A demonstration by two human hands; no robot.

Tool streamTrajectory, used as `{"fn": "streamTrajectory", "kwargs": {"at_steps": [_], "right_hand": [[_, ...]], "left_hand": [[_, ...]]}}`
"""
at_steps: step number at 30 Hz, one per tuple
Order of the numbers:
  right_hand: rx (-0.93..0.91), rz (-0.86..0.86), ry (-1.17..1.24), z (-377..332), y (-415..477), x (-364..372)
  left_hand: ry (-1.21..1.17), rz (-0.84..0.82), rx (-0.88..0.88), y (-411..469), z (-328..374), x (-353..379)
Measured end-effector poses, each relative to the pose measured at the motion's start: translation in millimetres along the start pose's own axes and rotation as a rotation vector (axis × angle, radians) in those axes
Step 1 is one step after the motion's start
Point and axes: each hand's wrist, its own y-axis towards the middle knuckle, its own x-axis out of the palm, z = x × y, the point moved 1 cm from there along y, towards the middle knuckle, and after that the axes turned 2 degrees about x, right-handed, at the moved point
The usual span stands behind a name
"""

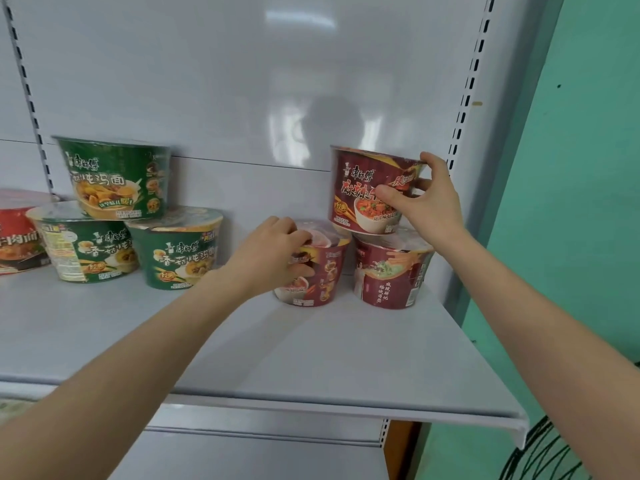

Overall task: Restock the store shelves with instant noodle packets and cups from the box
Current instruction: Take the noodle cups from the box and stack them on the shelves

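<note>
Three dark red noodle cups stand at the right end of the grey shelf (311,358). My right hand (426,199) grips the top red cup (360,188), which rests on the two lower ones. My left hand (273,251) holds the lower left red cup (325,271) by its rim and side. The lower right red cup (391,271) stands beside it, close to the shelf's right upright. Three green noodle cups are stacked at the left: one on top (117,178), two below (86,247) (176,251).
A red noodle cup (17,233) is cut off at the left edge. The white back panel has slotted uprights (467,98) at the right and left. A green wall (571,168) lies past the shelf's right end. A lower shelf (259,455) shows beneath.
</note>
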Motion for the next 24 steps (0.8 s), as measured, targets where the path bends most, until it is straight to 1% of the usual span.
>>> {"fn": "streamTrajectory", "kwargs": {"at_steps": [3, 6, 13, 19, 24], "right_hand": [[-0.004, 0.006, -0.004, 0.3, 0.0, 0.3], [-0.009, 0.010, 0.001, -1.0, -0.2, 0.2], [-0.019, 0.014, -0.006, -3.5, 0.1, 1.1], [-0.020, 0.017, -0.008, -3.4, 0.8, 3.1], [-0.010, 0.012, -0.004, -1.1, 0.7, 3.5]], "left_hand": [[0.013, -0.092, 0.046, -2.0, -8.6, -2.9], [0.022, -0.162, 0.004, -3.7, -17.4, -2.9], [0.101, -0.062, 0.007, 0.9, -10.7, -3.2], [0.115, 0.026, -0.015, 3.4, -2.6, 8.3], [0.107, 0.029, -0.028, 7.3, -0.7, 13.1]]}}
